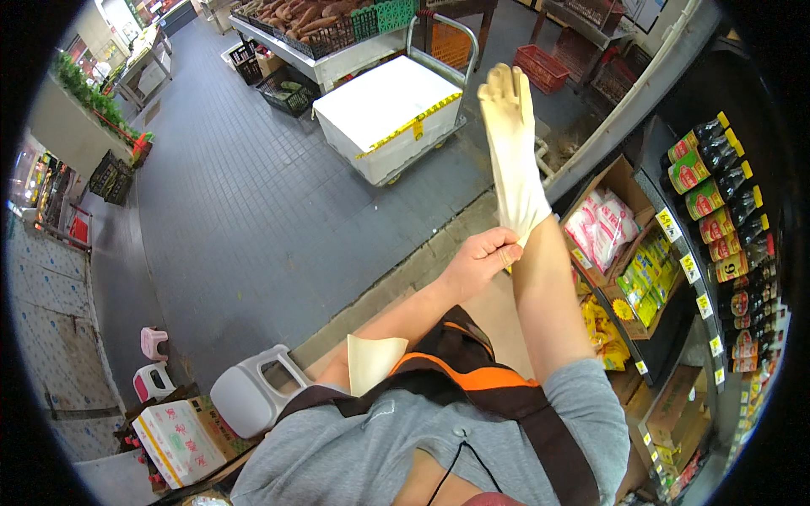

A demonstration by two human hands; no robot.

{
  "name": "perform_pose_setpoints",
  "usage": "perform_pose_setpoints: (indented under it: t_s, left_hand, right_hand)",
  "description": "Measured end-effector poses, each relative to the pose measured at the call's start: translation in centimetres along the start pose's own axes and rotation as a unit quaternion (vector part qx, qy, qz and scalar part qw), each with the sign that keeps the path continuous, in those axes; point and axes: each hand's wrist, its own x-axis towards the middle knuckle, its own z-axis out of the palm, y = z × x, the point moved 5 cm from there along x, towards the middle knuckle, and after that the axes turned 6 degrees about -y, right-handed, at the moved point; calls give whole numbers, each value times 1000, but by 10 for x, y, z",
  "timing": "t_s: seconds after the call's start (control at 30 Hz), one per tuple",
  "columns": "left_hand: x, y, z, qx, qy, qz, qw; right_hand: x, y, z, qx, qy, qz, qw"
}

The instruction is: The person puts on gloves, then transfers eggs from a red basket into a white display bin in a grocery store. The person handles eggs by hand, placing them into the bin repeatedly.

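A thin cream glove [514,171] covers my right hand [506,104], which is stretched out with its fingers extended and nothing in it. My bare left hand [487,259] pinches the glove's cuff at my right wrist between thumb and fingers. The cuff is pulled taut and wrinkled there. A cream, cuff-like piece [373,364] shows between my left arm and my body; the rest of it is hidden. I wear a dark apron [468,335] with orange trim over a grey shirt.
Shelves on the right hold bottles [699,171] and a carton of bagged goods [601,228]. A platform trolley carries a white box [392,107]. Root vegetables [310,19] fill a stand beyond. A grey plastic stool [253,392] and a carton [180,443] are at lower left.
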Motion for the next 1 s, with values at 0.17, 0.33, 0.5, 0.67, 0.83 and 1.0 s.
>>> perform_pose_setpoints:
  t_s: [0.17,0.33,0.5,0.67,0.83,1.0]
  left_hand:
    - [-4,12,-102,62,377,65,922]
    - [-11,22,-155,-18,430,59,901]
    - [-28,-8,-176,-19,509,27,860]
    - [-24,-36,-79,274,257,108,920]
    - [3,-8,-14,403,131,-30,905]
    - [7,-38,-20,275,118,13,954]
  right_hand:
    - [-69,46,77,660,98,262,697]
    - [-134,67,83,-149,-193,255,936]
    - [-141,76,65,152,-57,271,949]
    - [-95,26,-48,-247,160,-24,955]
    - [-121,29,-63,-843,-82,45,530]
    - [-158,20,-60,-907,-227,45,352]
